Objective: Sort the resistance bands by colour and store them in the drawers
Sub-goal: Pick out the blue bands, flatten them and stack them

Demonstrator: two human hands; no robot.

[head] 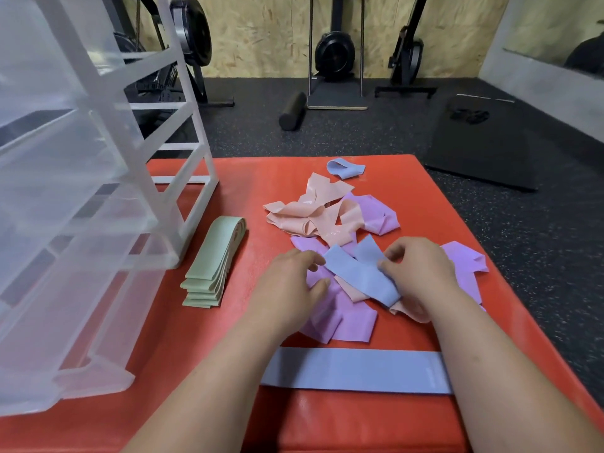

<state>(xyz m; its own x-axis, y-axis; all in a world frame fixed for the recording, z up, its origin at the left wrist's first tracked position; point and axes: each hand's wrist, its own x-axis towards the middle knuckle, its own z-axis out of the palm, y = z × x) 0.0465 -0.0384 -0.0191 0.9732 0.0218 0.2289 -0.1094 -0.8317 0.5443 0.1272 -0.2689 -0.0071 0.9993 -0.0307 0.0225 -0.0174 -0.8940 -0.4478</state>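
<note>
Right hand's point(421, 273) fingers pinch the blue band point(359, 276), left hand's point(287, 282) lie spread at its end: best lift it clear, then flatten it.

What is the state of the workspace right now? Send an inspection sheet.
Surface: red mat, carrying everything.
Job's things: green bands stacked beside the drawer unit; pink bands and purple bands in a mixed pile; flat blue band nearest the person; folded blue band beyond the pile.
Clutter: nothing seen.
Hands: right hand pinches a third blue band atop the pile; left hand touches its other end, grip unclear.
Cables: nothing seen.
Surroundings: foam roller, black mat, exercise machines on the floor.
</note>
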